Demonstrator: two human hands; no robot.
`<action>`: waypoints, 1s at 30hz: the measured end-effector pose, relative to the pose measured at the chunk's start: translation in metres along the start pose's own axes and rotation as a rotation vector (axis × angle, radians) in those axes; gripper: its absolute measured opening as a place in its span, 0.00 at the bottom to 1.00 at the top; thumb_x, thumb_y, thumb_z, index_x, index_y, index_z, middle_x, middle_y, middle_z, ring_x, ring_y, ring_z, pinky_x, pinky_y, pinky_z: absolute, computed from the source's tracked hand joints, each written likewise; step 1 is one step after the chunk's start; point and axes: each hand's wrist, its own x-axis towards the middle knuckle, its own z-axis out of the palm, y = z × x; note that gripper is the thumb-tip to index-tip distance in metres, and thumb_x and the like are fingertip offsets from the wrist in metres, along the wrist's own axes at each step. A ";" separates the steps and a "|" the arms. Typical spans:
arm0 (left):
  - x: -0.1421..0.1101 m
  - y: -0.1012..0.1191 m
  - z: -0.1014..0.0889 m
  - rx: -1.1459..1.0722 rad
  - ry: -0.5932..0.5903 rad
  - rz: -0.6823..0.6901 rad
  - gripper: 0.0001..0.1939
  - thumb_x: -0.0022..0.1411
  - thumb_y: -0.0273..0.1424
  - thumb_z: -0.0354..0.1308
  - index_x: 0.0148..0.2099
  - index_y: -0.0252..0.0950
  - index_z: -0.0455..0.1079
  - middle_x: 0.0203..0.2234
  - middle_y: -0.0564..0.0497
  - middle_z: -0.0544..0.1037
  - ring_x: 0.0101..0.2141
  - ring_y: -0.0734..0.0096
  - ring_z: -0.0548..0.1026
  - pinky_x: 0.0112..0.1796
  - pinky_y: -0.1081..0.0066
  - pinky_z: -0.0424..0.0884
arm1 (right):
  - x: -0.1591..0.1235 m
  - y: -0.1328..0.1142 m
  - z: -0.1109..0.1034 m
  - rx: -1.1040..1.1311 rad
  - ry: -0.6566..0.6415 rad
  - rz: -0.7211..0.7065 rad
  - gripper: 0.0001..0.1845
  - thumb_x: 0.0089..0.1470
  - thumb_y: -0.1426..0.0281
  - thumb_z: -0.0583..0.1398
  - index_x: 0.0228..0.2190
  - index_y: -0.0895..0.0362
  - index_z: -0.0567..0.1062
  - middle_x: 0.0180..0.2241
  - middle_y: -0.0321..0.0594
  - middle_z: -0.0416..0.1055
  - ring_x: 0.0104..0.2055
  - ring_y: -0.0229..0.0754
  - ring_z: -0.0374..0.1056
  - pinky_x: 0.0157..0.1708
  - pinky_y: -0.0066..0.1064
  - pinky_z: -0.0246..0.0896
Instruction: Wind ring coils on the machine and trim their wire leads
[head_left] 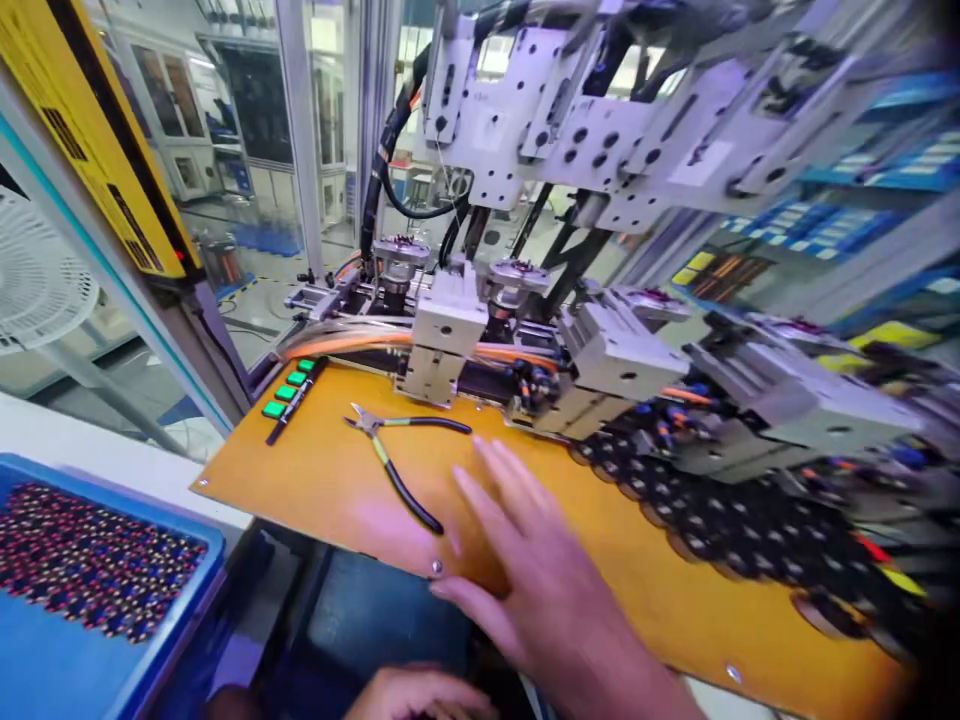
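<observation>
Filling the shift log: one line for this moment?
right hand open over orange board | pliers beside it, untouched | left hand low, empty

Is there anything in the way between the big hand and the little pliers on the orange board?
Nothing visible. The right hand is open above the bare orange board, and the pliers lie just beyond its fingertips.

Pliers [401, 455] (probably loose) amid bare board [315, 480]
</observation>
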 end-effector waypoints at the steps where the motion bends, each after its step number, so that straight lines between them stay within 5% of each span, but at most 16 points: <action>1: -0.001 0.012 -0.001 -0.009 0.008 0.015 0.33 0.52 0.56 0.60 0.53 0.38 0.75 0.46 0.37 0.79 0.44 0.56 0.79 0.43 0.64 0.72 | 0.012 0.000 0.007 0.009 -0.056 0.033 0.41 0.50 0.56 0.65 0.59 0.63 0.61 0.64 0.58 0.49 0.66 0.62 0.47 0.56 0.54 0.60; 3: -0.009 0.041 -0.001 -0.028 0.031 0.012 0.36 0.50 0.58 0.60 0.53 0.37 0.75 0.46 0.37 0.79 0.43 0.55 0.79 0.42 0.64 0.72 | 0.032 0.000 0.021 0.045 -0.140 0.117 0.48 0.45 0.53 0.68 0.60 0.64 0.60 0.65 0.61 0.47 0.66 0.65 0.46 0.57 0.58 0.58; 6: -0.025 0.096 0.005 0.042 0.182 -0.063 0.33 0.48 0.47 0.69 0.54 0.37 0.73 0.47 0.38 0.78 0.44 0.58 0.78 0.45 0.64 0.70 | 0.052 0.002 0.035 0.164 -0.179 0.186 0.52 0.44 0.49 0.67 0.62 0.64 0.58 0.64 0.62 0.49 0.66 0.67 0.45 0.59 0.62 0.51; 11: -0.030 0.182 0.017 0.030 0.520 -0.211 0.25 0.49 0.37 0.71 0.49 0.34 0.75 0.43 0.40 0.80 0.42 0.62 0.77 0.47 0.64 0.69 | 0.062 0.002 0.036 0.291 -0.142 0.206 0.31 0.54 0.62 0.61 0.55 0.67 0.67 0.50 0.59 0.67 0.52 0.59 0.63 0.51 0.55 0.61; 16: -0.005 0.213 0.020 -0.030 0.740 -0.145 0.25 0.58 0.42 0.62 0.52 0.30 0.73 0.46 0.37 0.79 0.41 0.62 0.77 0.44 0.63 0.70 | 0.058 -0.011 0.007 0.424 -0.029 0.227 0.16 0.55 0.70 0.58 0.44 0.64 0.73 0.39 0.52 0.70 0.42 0.52 0.66 0.43 0.45 0.67; 20: 0.017 0.230 0.030 -0.078 0.714 -0.002 0.29 0.60 0.46 0.59 0.59 0.35 0.68 0.56 0.39 0.71 0.54 0.56 0.71 0.53 0.60 0.67 | 0.058 -0.030 -0.035 0.594 0.077 0.186 0.21 0.54 0.70 0.59 0.50 0.60 0.69 0.43 0.50 0.69 0.45 0.49 0.67 0.44 0.40 0.68; 26: 0.038 0.259 0.045 -0.127 0.589 0.133 0.29 0.54 0.47 0.64 0.53 0.35 0.73 0.56 0.38 0.71 0.58 0.50 0.67 0.58 0.54 0.61 | 0.060 -0.040 -0.084 0.838 0.151 0.262 0.24 0.51 0.70 0.63 0.50 0.58 0.68 0.46 0.50 0.69 0.50 0.50 0.66 0.50 0.43 0.65; 30: 0.046 0.267 0.051 -0.136 0.504 0.134 0.27 0.49 0.47 0.68 0.46 0.35 0.78 0.52 0.37 0.75 0.57 0.47 0.68 0.59 0.50 0.58 | 0.054 -0.029 -0.107 1.242 -0.039 0.516 0.24 0.53 0.64 0.64 0.50 0.57 0.69 0.48 0.48 0.70 0.51 0.47 0.67 0.52 0.39 0.65</action>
